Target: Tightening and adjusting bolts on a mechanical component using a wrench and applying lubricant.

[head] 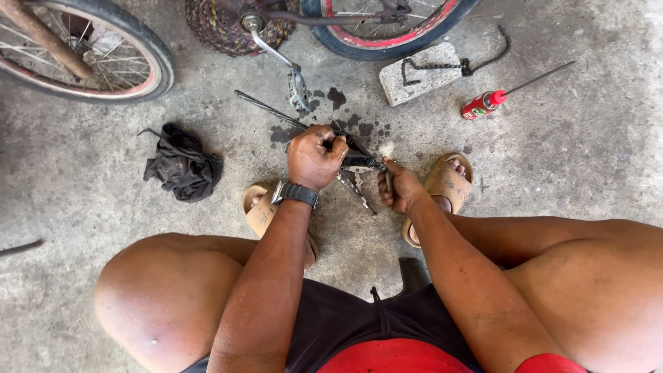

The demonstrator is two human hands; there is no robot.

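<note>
Black metal locking pliers (359, 173) sit low over the grey concrete floor (552, 159), between your sandals. Left hand (315, 157): fingers fisted tight around the handles. Right hand (399, 188): fingers pinched closed on a small white-tipped brush (387, 153). Keep clamp steady; dab lightly.

spray can (481, 106) – red, white band | rag (182, 168) – black | sandals (449, 181) – tan | tyre rims (407, 34) – red on black | brick (420, 74) – speckled grey | wristwatch (297, 193) – black
</note>
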